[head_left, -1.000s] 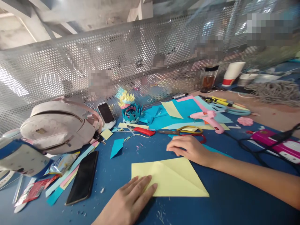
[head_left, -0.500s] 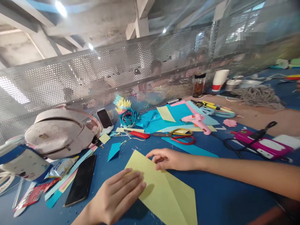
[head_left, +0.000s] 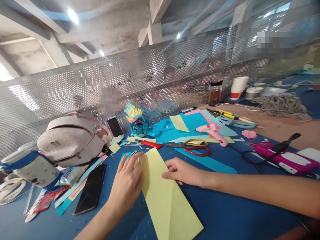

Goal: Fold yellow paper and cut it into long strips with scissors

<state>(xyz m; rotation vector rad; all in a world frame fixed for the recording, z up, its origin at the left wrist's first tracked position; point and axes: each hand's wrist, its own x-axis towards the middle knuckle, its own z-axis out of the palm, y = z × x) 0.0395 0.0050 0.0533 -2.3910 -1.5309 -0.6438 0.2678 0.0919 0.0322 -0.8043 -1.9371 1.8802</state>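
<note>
Yellow paper (head_left: pixel 163 196) slants across the near tabletop (head_left: pixel 225 213). The left hand (head_left: pixel 128 177), fingers outstretched, meets its left edge, grip unclear; the right hand (head_left: pixel 183 171) pinches its right edge. Beyond lie scissors (head_left: pixel 180 144), then a pink glue gun (head_left: pixel 214 132).

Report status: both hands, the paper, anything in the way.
Left hand at left edge of yellow paper, right hand at right edge. Paper shows a crease. Red cutter close beyond far end, possibly obstructing.
</note>
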